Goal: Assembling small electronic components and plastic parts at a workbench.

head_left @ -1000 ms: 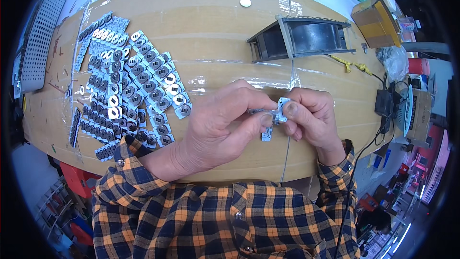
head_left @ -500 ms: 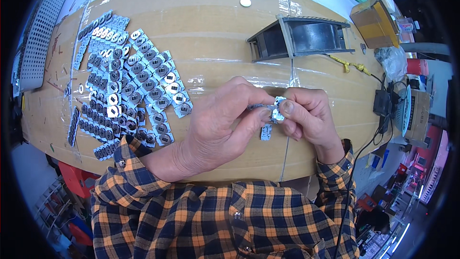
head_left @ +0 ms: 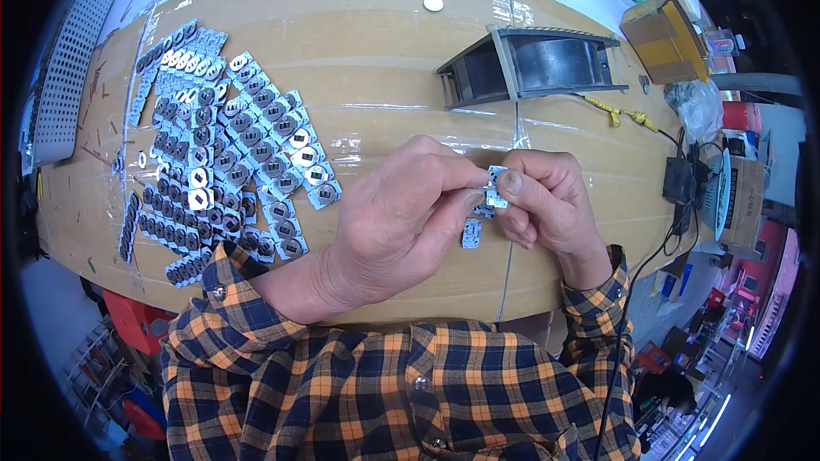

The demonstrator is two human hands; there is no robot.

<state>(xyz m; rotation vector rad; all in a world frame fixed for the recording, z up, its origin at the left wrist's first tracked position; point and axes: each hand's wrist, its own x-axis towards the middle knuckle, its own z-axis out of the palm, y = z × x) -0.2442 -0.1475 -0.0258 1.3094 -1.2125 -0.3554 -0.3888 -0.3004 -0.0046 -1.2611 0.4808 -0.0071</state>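
A small pale-blue circuit board (head_left: 495,177) is pinched between the thumb and fingers of my right hand (head_left: 551,205). My left hand (head_left: 397,218) comes at it from the other side, thumb and forefinger closed together at the board's left edge. Just below the fingertips shows another bit of circuit board (head_left: 485,210), partly hidden; whether it is held or lies loose is unclear. A separate little board (head_left: 471,233) lies on the cardboard under the hands.
Many strips of circuit boards with round metal parts (head_left: 248,132) are piled at the left. A black fan (head_left: 555,64) lies at the back right, its yellow-wrapped cord (head_left: 619,115) running right. A white perforated basket (head_left: 68,68) stands far left, a white disc (head_left: 433,3) at the back.
My left fingers no longer show the dark strip that stuck out between them. The board in my right hand has turned a little, and a second board piece now shows below it.
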